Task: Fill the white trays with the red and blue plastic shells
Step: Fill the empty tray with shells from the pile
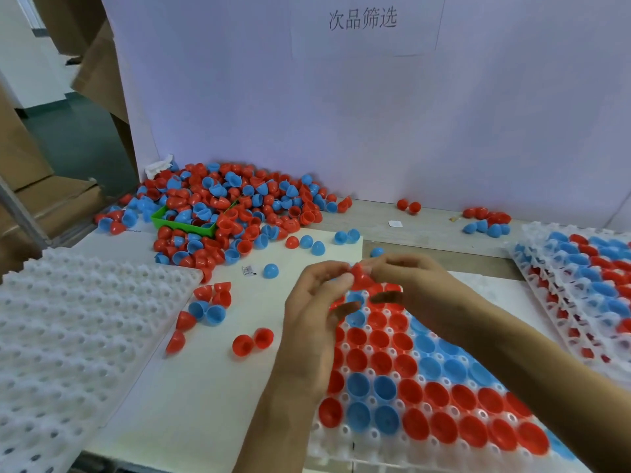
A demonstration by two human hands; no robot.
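Note:
A white tray (pixel 345 435) lies in front of me, most of its cups holding red and blue shells open side up. Above its far edge both hands meet on one red shell (pixel 359 274). My left hand (pixel 317 312) pinches it from the left, and my right hand (pixel 406 281) pinches it from the right. A large heap of red and blue shells (pixel 232 203) lies at the back left against the wall. Loose shells (pixel 211 308) are scattered on the white sheet between heap and tray.
An empty white tray (pixel 68 332) lies at the left. Stacked filled trays (pixel 580 278) sit at the right. A green bin (pixel 186 225) is half buried in the heap. A few shells (pixel 488 220) lie by the white back wall. Cardboard boxes (pixel 30 186) stand at far left.

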